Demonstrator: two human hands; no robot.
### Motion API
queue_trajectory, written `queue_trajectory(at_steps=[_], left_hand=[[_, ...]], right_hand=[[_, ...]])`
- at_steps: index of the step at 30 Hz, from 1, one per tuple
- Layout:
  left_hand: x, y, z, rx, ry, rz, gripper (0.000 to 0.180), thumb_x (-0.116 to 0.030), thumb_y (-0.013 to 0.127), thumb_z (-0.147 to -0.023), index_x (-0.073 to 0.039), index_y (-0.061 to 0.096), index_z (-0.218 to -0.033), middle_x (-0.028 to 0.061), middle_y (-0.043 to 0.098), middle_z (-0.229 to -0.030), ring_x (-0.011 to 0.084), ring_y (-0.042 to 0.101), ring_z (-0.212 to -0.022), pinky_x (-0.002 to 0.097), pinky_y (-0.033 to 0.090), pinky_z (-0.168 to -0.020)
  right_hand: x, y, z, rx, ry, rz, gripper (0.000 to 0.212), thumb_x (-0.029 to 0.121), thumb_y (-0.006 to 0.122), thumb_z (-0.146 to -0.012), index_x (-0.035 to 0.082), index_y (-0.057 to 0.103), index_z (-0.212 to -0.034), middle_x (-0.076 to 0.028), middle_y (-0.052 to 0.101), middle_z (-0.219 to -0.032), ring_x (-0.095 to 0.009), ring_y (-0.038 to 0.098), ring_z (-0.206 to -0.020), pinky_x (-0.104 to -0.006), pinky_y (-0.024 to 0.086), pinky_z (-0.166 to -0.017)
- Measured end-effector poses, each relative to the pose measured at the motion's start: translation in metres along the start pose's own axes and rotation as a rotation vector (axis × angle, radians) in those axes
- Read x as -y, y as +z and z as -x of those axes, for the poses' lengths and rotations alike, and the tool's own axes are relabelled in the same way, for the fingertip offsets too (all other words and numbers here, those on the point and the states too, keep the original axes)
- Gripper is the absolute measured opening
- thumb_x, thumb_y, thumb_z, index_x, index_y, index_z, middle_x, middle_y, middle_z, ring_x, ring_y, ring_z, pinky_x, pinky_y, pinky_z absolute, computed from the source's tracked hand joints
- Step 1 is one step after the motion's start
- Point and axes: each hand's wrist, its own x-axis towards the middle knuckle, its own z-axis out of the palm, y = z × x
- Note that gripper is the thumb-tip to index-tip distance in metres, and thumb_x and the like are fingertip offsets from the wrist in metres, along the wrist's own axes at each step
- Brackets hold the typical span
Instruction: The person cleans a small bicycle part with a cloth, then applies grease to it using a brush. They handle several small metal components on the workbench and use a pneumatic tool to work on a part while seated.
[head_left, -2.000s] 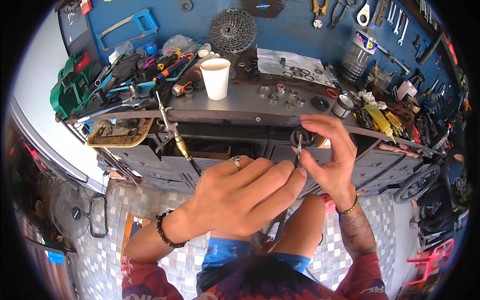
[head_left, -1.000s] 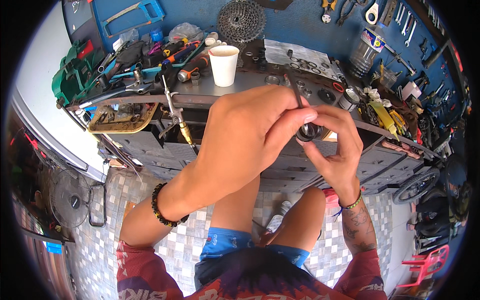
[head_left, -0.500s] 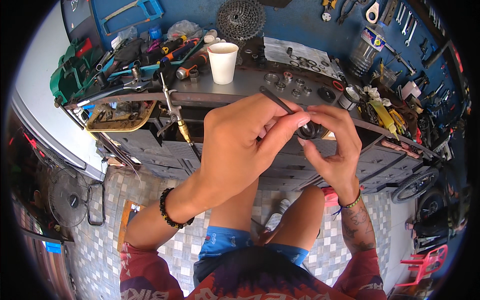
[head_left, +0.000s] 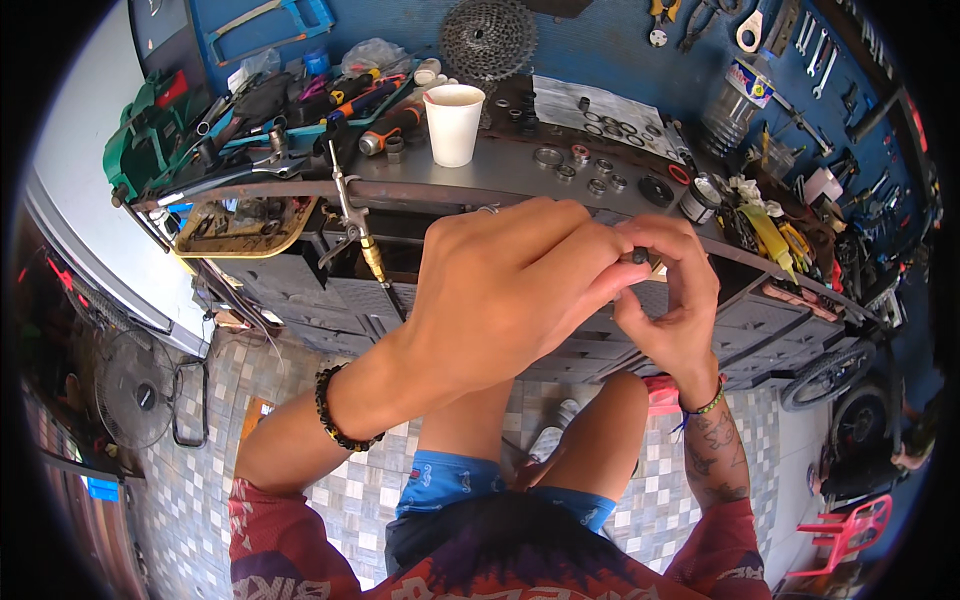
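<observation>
Head view: we see L hand pinching dark rod, its end showing, approx. 2–3 o'clock; R hand curled just beside, partly hidden, so we can't tell its hold. Bench w/ white cup at 12 o'clock, metal rings at 1.

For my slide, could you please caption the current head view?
At a workbench with a white cup, the left hand pinches a dark round-ended piece beside the right hand.

The left hand has turned, now hiding the dark ring visible a moment ago.
</observation>
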Motion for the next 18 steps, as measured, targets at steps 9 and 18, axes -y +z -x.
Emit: queue_trajectory(at_steps=[9,18], left_hand=[[0.002,0.006,-0.002,-0.074,0.104,-0.045,0.024,-0.024,0.088,-0.081,-0.011,0.07,-0.09,0.0013,0.061,-0.077,0.022,0.064,-0.063,0.0359,0.05,-0.053],[-0.001,0.001,0.007,-0.027,0.296,-0.149,0.018,-0.023,0.078,-0.078,-0.011,0.07,-0.089,-0.0009,0.062,-0.085,0.0148,0.061,-0.067,0.0299,0.043,-0.052]], right_hand=[[-0.004,-0.002,0.0,0.012,0.004,-0.104,0.051,-0.008,0.079,-0.075,0.001,0.07,-0.124,-0.016,0.073,-0.128,-0.028,0.073,-0.118,-0.0376,0.058,-0.101],[-0.002,-0.003,0.004,0.015,0.11,-0.288,0.047,-0.003,0.076,-0.083,-0.001,0.07,-0.13,-0.017,0.071,-0.131,-0.026,0.069,-0.125,-0.0378,0.055,-0.105]])
